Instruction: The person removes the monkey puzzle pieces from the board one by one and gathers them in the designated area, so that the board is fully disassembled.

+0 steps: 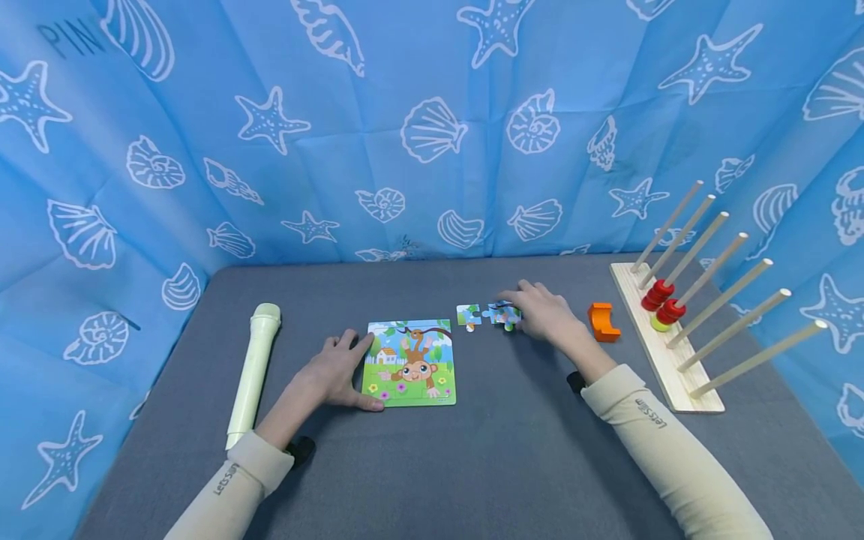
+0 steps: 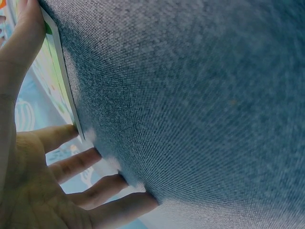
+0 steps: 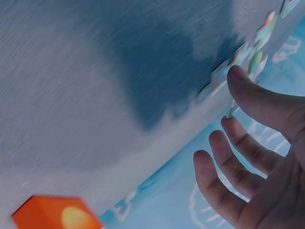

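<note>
A left hand (image 1: 334, 373), fingers spread wide, touches the left side of a monkey puzzle (image 1: 413, 366) at lower centre, while right of centre the right hand (image 1: 543, 311) pinches puzzle pieces (image 1: 502, 313) between thumb and forefinger.

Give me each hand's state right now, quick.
Left hand: open, touching the square, multicoloured monkey puzzle at its left side.
Right hand: closed, pinching a small, multicoloured, knobbed jigsaw piece.

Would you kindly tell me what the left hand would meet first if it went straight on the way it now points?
The left hand would most likely meet the monkey puzzle first; its thumb seems to be at the puzzle's lower left corner, though depth is hard to judge.
</note>
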